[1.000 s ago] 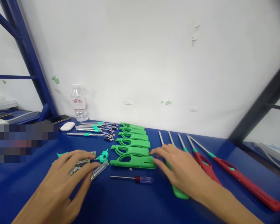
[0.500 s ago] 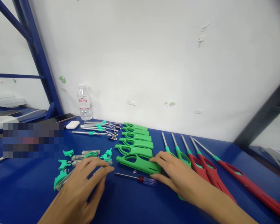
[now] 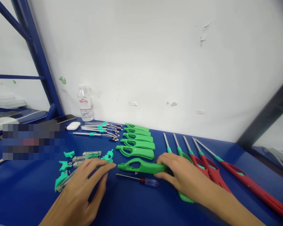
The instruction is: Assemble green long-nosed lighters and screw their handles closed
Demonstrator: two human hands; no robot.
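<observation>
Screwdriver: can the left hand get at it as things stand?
Likely yes: the left hand is close to the screwdriver, with nothing visible lying between. The right hand grips the green casing just beyond, leaving the screwdriver uncovered.

Green casing (image 3: 145, 167) in right grip (image 3: 179, 169)

Red Chinese chars. on clear btl. (image 3: 86, 114) label (image 3: 84, 101), too sm. & blurry to read w/ certainty.
</observation>
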